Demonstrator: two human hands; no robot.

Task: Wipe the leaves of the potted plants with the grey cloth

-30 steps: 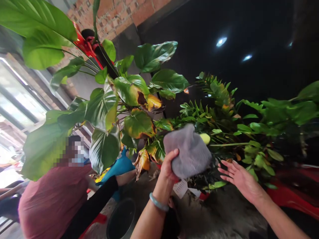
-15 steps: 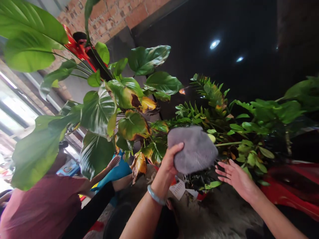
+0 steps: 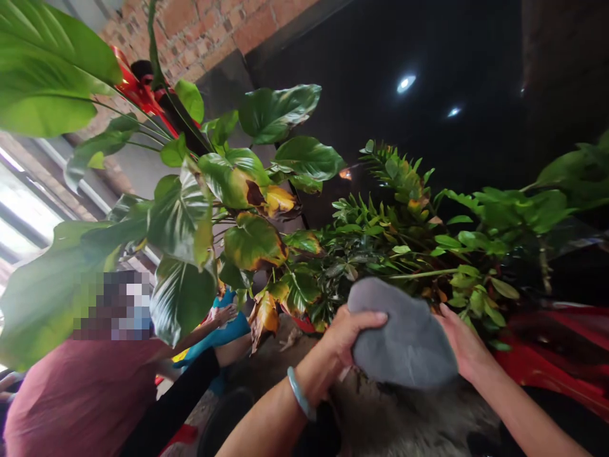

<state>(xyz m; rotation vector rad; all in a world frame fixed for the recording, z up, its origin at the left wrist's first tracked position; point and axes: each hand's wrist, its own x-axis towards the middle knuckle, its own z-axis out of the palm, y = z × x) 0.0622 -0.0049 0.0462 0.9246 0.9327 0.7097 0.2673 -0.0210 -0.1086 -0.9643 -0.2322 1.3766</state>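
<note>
The left hand [image 3: 346, 335] clasps the grey pad [image 3: 404, 343] above the floor [image 3: 373, 422], thumb on top, with the right hand [image 3: 464, 346] at its right edge (closure undetermined), where even support from both sides appears advisable.

Leaves [image 3: 301, 289] blocked the way past the left grip [image 3: 346, 333], and gray cloth [image 3: 404, 349] its right side; below the cloth was room.
</note>
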